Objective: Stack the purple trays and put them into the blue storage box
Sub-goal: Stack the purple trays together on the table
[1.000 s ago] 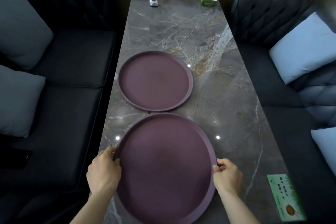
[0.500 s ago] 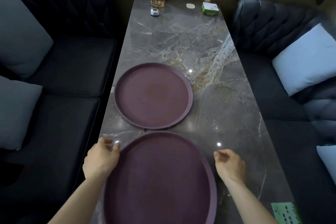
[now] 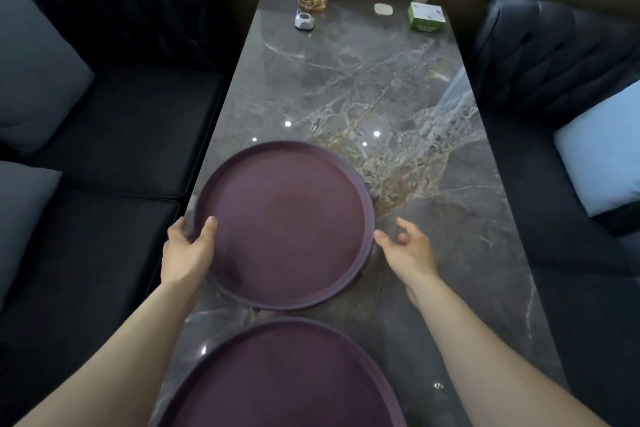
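On the marble table [image 3: 346, 87], 2 purple trays lie in a row along its left half. The far tray [image 3: 284, 222] sits mid-table, its left rim out at the table's edge; the near tray [image 3: 277, 378] lies close to the person, cut off by the bottom of the frame. A strip of bare marble separates them, so they are not stacked yet.

The left hand [image 3: 187, 250] grasps the far tray's left rim, thumb lying over the lip onto the inner face, fingers tucked under the outside. The right hand [image 3: 407, 250] is released, fingers spread, fingertips just beside the right rim; whether they touch it I cannot tell. No blue box is in view.

Risks, as I judge them:
- With only 1 hand gripping, a lift now would likely tip the tray down on its right side and scrape it across the marble.
- The smooth rim could slip through a shallow pinch.
- Since the left rim overhangs or borders the edge, a sideways pull could send it off onto the dark sofa [image 3: 114, 135].
- Set down off-centre, it may not nest inside the near tray and could rock.
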Tool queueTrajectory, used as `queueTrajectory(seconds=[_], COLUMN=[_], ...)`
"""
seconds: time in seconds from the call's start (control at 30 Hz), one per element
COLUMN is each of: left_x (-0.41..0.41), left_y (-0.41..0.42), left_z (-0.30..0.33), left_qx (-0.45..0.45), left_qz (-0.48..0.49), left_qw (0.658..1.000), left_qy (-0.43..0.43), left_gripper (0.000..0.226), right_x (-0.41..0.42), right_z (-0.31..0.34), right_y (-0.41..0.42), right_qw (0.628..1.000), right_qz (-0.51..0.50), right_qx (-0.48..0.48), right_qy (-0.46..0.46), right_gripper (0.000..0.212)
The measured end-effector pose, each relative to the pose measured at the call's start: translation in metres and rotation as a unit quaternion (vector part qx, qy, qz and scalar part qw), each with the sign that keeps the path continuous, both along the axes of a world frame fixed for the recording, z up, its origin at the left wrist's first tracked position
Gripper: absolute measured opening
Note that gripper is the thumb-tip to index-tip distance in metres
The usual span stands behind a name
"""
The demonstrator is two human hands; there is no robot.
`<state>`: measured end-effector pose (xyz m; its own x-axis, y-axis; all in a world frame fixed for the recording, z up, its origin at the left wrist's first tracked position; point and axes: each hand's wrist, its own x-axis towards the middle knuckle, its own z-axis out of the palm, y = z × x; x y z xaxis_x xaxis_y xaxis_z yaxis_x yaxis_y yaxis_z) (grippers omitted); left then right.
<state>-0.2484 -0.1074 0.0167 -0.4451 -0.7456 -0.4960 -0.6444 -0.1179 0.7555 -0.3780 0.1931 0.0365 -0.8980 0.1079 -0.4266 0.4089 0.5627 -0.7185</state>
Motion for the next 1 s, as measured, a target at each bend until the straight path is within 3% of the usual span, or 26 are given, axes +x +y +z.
queueTrajectory(seconds=[0.1,0.2,0.27,0.47,0.57,0.67,0.7,0.77,0.83,0.9,1.0], left_x=[-0.011,-0.018,-0.021,-0.007,0.005,0.013,0.016,0.022,0.034,0.049,0.079], left_y=[-0.006,-0.005,-0.005,-0.008,-0.007,-0.003,-0.001,0.004,0.01,0.014,0.018], left_z=[-0.005,-0.007,-0.005,0.006,0.016,0.034,0.043,0.057,0.071,0.082,0.078], left_qx=[0.035,0.031,0.054,0.154,0.139,0.129,0.117,0.09,0.074,0.065,0.049], left_qz=[-0.008,-0.019,-0.011,0.034,0.027,0.029,0.031,0.037,0.036,0.039,0.031], left_qw=[0.999,0.999,0.998,0.979,0.978,0.972,0.97,0.967,0.964,0.964,0.974], left_qy=[0.017,-0.01,-0.001,0.128,0.15,0.194,0.21,0.236,0.255,0.256,0.22], left_gripper=[0.107,0.099,0.104,0.108,0.114,0.101,0.095,0.082,0.071,0.061,0.05], right_x=[-0.012,-0.014,-0.015,-0.007,0.003,0.012,0.017,0.027,0.04,0.059,0.098], right_z=[-0.002,-0.001,0.0,0.012,0.024,0.042,0.05,0.062,0.07,0.075,0.072], right_y=[-0.016,-0.027,-0.032,-0.038,-0.038,-0.036,-0.034,-0.029,-0.022,-0.014,0.002], right_qw=[0.995,0.986,0.979,0.975,0.98,0.978,0.978,0.978,0.978,0.981,0.982], right_qz=[-0.007,0.004,-0.001,-0.039,-0.049,-0.064,-0.072,-0.067,-0.074,-0.109,-0.156], right_qx=[-0.09,-0.157,-0.193,-0.207,-0.191,-0.196,-0.195,-0.183,-0.165,-0.118,-0.04], right_qy=[-0.03,-0.061,-0.071,-0.073,-0.038,0.01,0.03,0.073,0.107,0.112,0.104], right_gripper=[0.084,0.095,0.097,0.092,0.087,0.078,0.064,0.016,0.009,0.031,0.029])
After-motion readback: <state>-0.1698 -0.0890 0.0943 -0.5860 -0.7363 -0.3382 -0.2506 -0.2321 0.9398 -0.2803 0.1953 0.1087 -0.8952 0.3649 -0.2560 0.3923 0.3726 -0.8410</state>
